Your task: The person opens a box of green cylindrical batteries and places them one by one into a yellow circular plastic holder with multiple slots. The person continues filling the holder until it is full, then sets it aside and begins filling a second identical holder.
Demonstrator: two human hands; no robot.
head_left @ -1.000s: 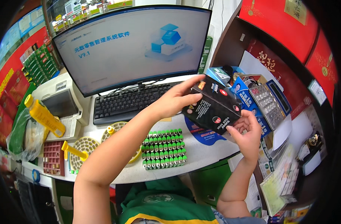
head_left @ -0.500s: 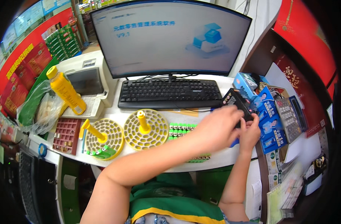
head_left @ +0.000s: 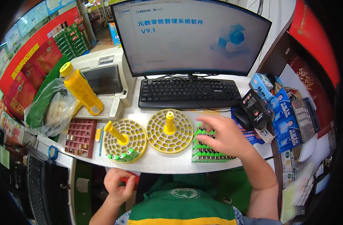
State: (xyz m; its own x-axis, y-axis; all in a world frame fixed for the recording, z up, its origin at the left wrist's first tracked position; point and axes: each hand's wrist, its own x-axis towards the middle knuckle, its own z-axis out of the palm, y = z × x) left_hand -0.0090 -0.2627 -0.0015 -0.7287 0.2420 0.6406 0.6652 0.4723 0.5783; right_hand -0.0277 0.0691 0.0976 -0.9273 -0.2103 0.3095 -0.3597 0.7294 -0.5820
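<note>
Across a white desk (head_left: 171, 162), a monitor (head_left: 194, 39) stands at 12 o'clock with a black keyboard (head_left: 190, 93) before it; the right hand (head_left: 231, 137) reaches in from 5 o'clock, thumb and forefinger spread well apart, their tips toward 9 o'clock; the block of green-and-silver cylinders (head_left: 209, 155) lies beneath these fingers, showing in the gap between them and stretching toward 6 o'clock, though whether they touch it I cannot tell; the left hand (head_left: 119, 185) is near the desk's front edge at 7 o'clock, its fingers curled toward the palm, how tightly I cannot tell; at its 12 o'clock sits one round yellow tray (head_left: 137, 129), several green cylinders (head_left: 122, 155) along its near rim; a second yellow tray (head_left: 158, 125) lies at the right hand's 9 o'clock, a black box (head_left: 256, 110) between its 1 and 2 o'clock.
</note>
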